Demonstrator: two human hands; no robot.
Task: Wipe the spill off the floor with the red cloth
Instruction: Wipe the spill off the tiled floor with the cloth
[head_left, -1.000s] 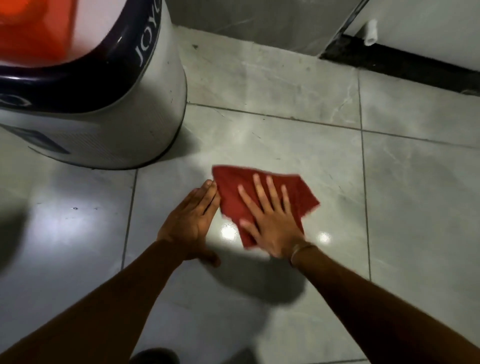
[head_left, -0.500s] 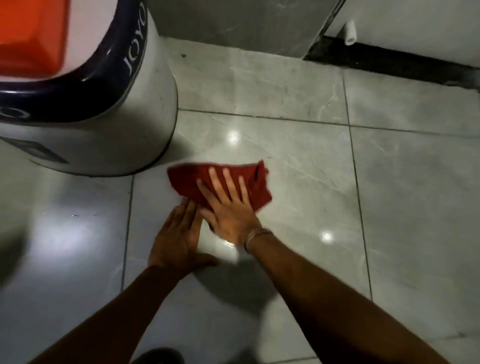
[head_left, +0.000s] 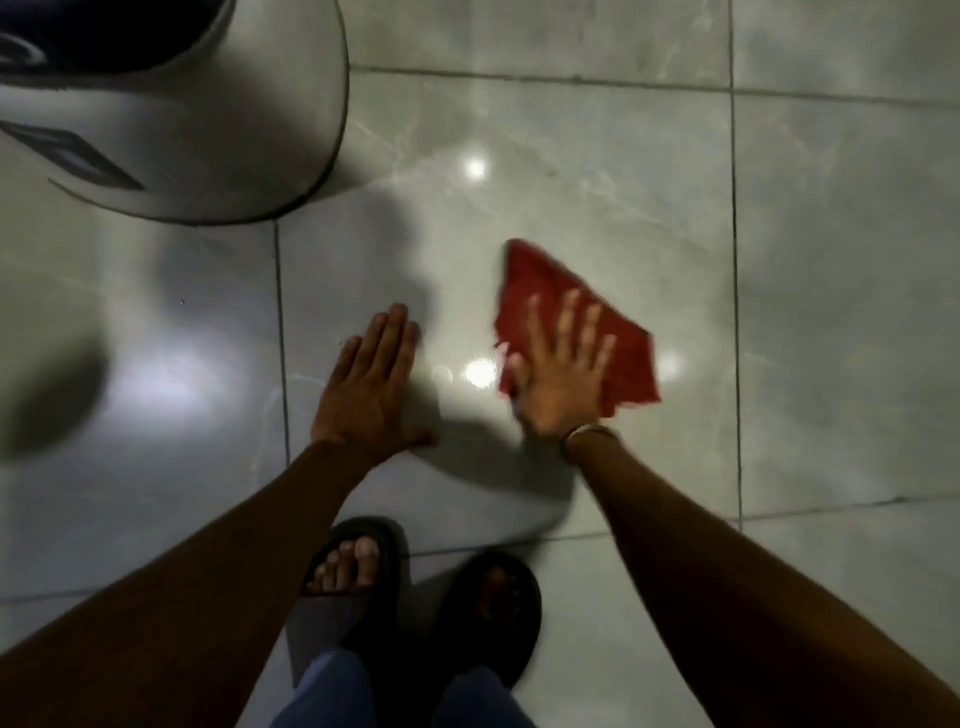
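Note:
The red cloth lies crumpled on the glossy grey tile floor, right of centre. My right hand presses flat on the cloth's near half with fingers spread, covering part of it. My left hand rests palm down on the bare tile to the left of the cloth, fingers together, holding nothing. Bright light reflections sit on the floor between the two hands. I cannot make out a distinct spill.
A large round white appliance with a dark band stands on the floor at the upper left, close to the wiped tile. My feet in dark sandals, the left and the right, stand just behind the hands. Tile joints run across the floor.
My right hand has slid the cloth to the right, away from the appliance and away from my left hand. The view has tilted down, so my feet now show.

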